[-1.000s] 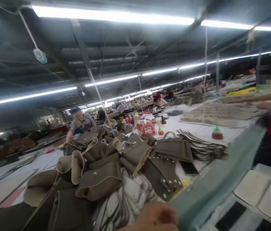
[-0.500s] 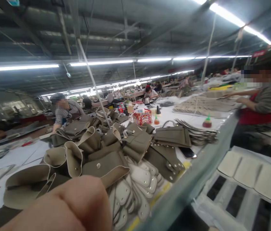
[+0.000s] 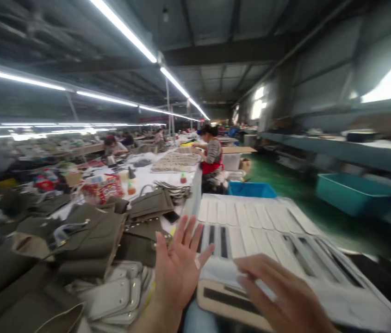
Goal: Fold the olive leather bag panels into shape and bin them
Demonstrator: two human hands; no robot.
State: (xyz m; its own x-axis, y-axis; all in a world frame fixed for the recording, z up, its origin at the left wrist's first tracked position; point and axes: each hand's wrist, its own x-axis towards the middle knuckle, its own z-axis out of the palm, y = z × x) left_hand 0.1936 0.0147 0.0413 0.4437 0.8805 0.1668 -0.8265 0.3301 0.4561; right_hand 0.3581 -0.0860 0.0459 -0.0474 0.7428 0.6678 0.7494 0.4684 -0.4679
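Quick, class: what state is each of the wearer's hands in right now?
Left hand: open, palm showing, fingers spread.
Right hand: fingers slightly bent by the beige strip-marked panel; blurred, grip cannot be told.

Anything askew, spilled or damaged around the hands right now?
Only the olive bags look untidy, heaped at odd angles at left, unlike the pale pieces rowed neatly at right. No spill or damage shows.

In foreground, counted two hands [image 3: 179, 273] [image 3: 283, 291], one tan piece [image 3: 205, 297].
Behind, tallied two orange-red bottles [image 3: 131, 189] [image 3: 183, 178], one patterned bag [image 3: 101, 189], one teal tub [image 3: 355, 194].
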